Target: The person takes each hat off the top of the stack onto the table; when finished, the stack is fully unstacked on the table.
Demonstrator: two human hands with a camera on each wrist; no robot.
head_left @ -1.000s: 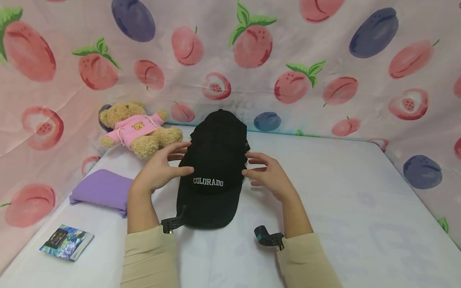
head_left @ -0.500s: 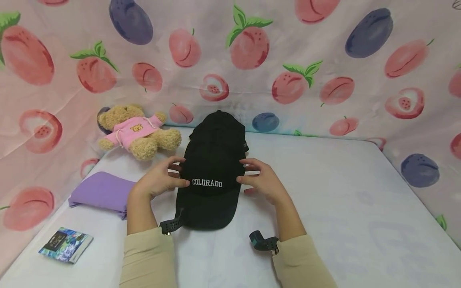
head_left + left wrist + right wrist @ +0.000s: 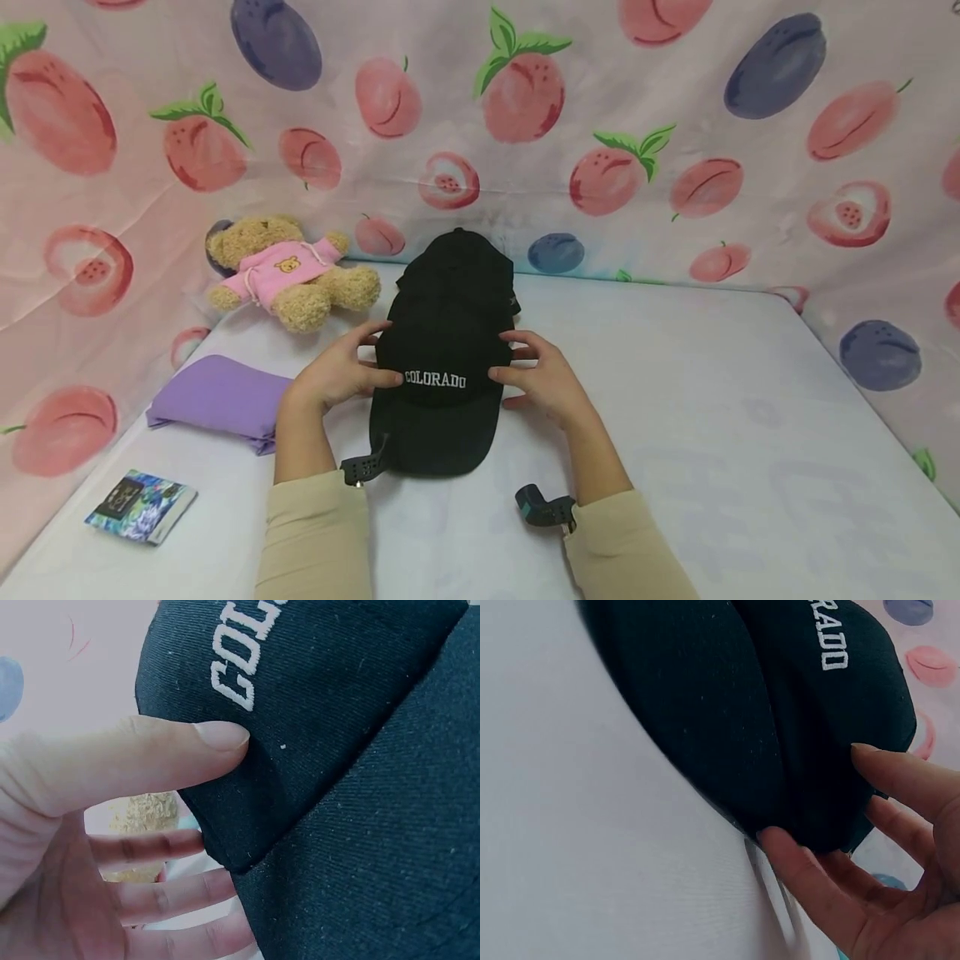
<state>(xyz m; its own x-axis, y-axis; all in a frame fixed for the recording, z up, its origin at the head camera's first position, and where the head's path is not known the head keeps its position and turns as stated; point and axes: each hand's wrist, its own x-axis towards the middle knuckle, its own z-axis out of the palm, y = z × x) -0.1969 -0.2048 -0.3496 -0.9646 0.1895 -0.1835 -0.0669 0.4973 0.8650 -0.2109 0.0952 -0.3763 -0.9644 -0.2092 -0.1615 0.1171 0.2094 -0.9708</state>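
White bed [image 3: 712,433] carried one black cap [image 3: 442,358] at centre, one teddy bear [image 3: 288,268], one purple cloth [image 3: 217,400]. Left hand [image 3: 337,375] and right hand [image 3: 543,379] pressed the cap's sides, fingers relaxed, grip wide.

Black COLORADO cap [image 3: 442,367], brim toward viewer, lying on white surface.
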